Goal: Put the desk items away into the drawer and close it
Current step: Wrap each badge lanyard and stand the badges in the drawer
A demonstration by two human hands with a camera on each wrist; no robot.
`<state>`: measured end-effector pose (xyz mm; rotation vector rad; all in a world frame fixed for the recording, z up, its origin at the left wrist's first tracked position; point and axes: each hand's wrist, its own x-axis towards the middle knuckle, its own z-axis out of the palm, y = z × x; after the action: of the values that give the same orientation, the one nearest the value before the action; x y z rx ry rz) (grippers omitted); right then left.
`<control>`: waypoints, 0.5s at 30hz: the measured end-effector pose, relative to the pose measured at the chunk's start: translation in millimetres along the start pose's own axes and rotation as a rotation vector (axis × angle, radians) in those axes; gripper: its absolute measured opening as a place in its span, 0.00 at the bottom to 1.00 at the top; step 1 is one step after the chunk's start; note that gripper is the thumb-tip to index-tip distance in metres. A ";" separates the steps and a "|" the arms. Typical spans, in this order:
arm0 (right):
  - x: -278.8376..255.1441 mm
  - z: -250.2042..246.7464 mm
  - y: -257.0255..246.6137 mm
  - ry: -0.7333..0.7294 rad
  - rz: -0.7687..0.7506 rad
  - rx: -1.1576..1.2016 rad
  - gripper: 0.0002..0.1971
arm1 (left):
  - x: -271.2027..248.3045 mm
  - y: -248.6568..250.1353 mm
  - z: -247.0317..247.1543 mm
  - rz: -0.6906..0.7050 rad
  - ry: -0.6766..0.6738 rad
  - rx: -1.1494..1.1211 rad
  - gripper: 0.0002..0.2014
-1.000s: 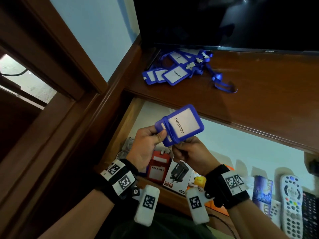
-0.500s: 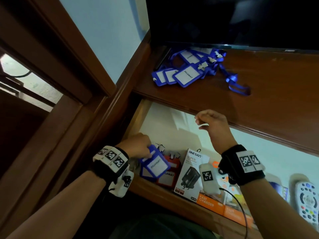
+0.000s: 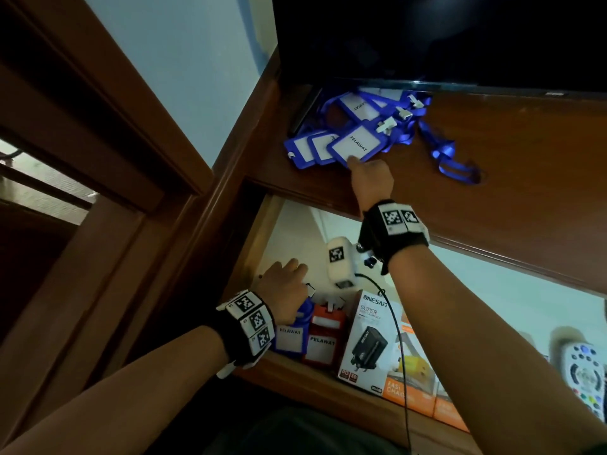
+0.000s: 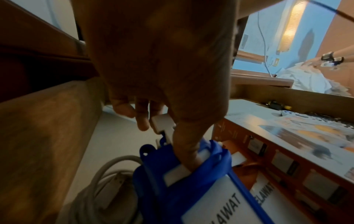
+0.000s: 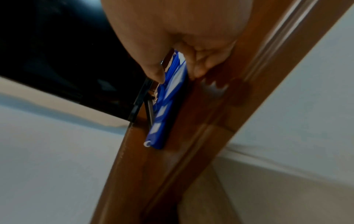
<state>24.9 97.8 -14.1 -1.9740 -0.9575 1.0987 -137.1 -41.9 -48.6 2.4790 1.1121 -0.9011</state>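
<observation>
At lower centre of the head view, the left hand (image 3: 285,290) now pinches a blue badge holder (image 4: 191,189) down inside the open drawer (image 3: 315,385), no longer mid-air, while the right hand (image 3: 372,178) has reached the desk pile (image 3: 354,133), thumb and fingers closing on the next holder.

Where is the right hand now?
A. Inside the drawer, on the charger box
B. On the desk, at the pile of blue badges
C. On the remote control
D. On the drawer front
B: the right hand reaches over the desk and touches the nearest of the blue badges.
</observation>
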 end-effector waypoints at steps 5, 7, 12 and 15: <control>13.3 11.0 -15.7 -0.021 0.173 -0.043 0.34 | 1.7 -5.5 8.5 -0.011 0.011 -0.123 0.24; 14.3 10.4 -19.1 -0.016 0.196 -0.069 0.30 | 1.9 -4.6 8.8 -0.003 0.019 -0.186 0.24; 13.6 7.9 -9.3 -0.098 0.100 0.047 0.17 | 0.4 -2.3 15.1 0.037 -0.059 -0.226 0.25; 8.0 2.0 -6.6 -0.064 0.099 0.254 0.09 | -2.8 -1.9 19.4 0.062 -0.083 -0.218 0.23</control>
<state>24.3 108.3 -12.6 -1.8030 -0.7193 1.2787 -148.2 -51.6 -61.7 2.2661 1.0410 -0.8110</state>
